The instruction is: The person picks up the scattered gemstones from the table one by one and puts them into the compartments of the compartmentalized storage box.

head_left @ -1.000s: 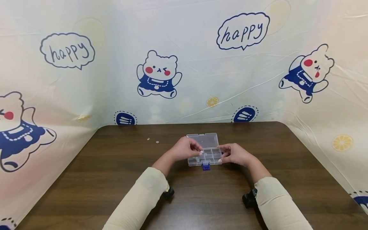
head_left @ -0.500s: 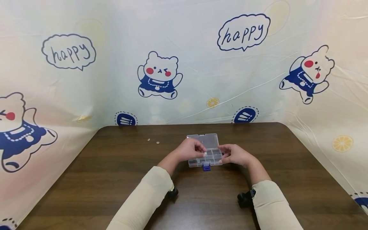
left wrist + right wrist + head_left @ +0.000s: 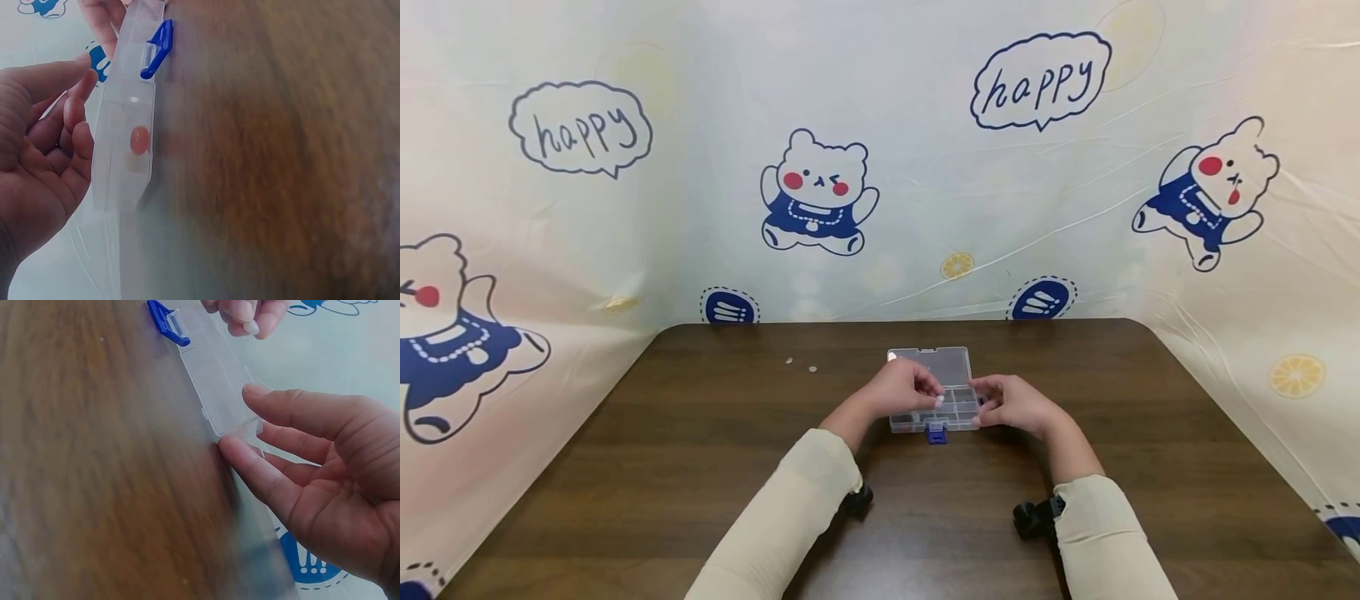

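A clear plastic compartment box (image 3: pixel 913 425) lies on the table with its lid (image 3: pixel 951 364) tipped open to the back and a blue latch (image 3: pixel 937 436) at its front. My left hand (image 3: pixel 904 388) pinches a small white pill (image 3: pixel 251 327) between thumb and fingertips, just over the middle compartments. At the box's right end, my right hand (image 3: pixel 1021 403) holds it, thumb near the top edge and a finger at the lower corner. Through the front wall, a reddish oval pill (image 3: pixel 139 140) shows inside the left part, with something pale beside it.
Two small pale round pieces (image 3: pixel 812 368) lie on the brown table (image 3: pixel 700 467), left of and behind the box. A printed cloth (image 3: pixel 910 167) hangs behind and along the sides. A black wrist camera (image 3: pixel 1036 518) sits on my right forearm.
My left hand has moved a little to the right over the box, still with the white pill in its fingertips. The right hand stays at the box's right end.
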The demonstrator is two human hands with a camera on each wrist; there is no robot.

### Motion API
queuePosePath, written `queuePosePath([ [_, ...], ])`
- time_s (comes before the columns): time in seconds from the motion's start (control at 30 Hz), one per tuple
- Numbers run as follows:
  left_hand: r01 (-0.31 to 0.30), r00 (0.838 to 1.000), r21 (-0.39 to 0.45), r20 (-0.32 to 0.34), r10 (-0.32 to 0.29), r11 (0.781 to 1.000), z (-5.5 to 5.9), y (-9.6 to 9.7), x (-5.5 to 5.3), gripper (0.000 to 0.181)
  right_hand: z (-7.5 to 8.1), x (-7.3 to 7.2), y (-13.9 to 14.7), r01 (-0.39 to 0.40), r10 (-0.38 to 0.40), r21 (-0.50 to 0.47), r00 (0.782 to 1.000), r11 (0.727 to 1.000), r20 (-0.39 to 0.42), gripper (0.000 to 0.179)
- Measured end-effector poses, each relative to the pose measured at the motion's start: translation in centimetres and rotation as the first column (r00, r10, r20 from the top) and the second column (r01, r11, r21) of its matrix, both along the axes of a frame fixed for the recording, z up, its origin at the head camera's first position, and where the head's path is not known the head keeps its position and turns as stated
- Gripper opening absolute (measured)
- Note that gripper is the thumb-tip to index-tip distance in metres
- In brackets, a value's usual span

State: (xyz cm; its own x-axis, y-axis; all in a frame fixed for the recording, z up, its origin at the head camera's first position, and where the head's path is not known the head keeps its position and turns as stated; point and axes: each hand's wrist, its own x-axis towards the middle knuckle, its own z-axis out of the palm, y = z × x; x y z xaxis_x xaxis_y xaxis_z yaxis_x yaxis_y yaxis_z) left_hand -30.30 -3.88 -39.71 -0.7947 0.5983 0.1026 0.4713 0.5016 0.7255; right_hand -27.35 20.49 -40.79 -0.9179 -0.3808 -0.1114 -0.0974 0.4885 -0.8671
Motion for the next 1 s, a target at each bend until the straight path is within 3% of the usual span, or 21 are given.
queuePosePath([
  [0.57,-0.019,0.998,-0.101,-0.053,0.013,0.995,-0.36,0.75,-0.09,0.005,-0.69,-0.15,-0.02,0.015,-0.015,-0.024,1.000,1.000,-0.002,0.065],
  [1.0,-0.037,0.999,0.029,0.033,0.036,0.999,-0.49,-0.10,0.10,0.011,-0.68,-0.14,0.06,0.022,-0.022,-0.005,1.000,1.000,-0.005,0.065],
])
